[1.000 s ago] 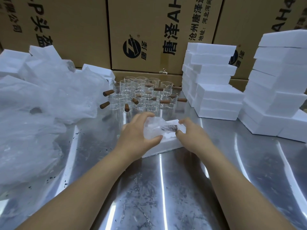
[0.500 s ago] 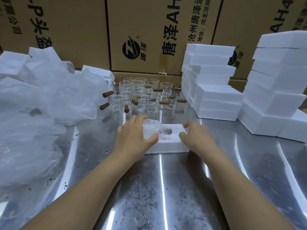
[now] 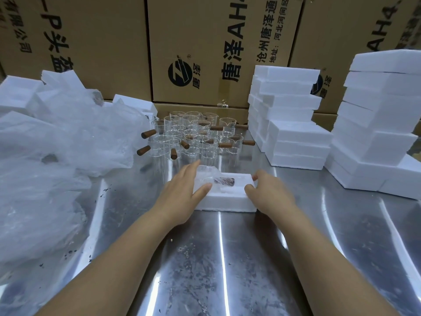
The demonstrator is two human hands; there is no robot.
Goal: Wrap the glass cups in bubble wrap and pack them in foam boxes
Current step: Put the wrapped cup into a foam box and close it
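On my feed both forearms (image 3: 127,247) are bare, and the left hand (image 3: 182,192) and right hand (image 3: 270,193) are bare too.

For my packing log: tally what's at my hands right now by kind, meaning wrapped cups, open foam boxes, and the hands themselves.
wrapped cup: 1
open foam box: 1
hands: 2, the left hand and the right hand
Total: 4
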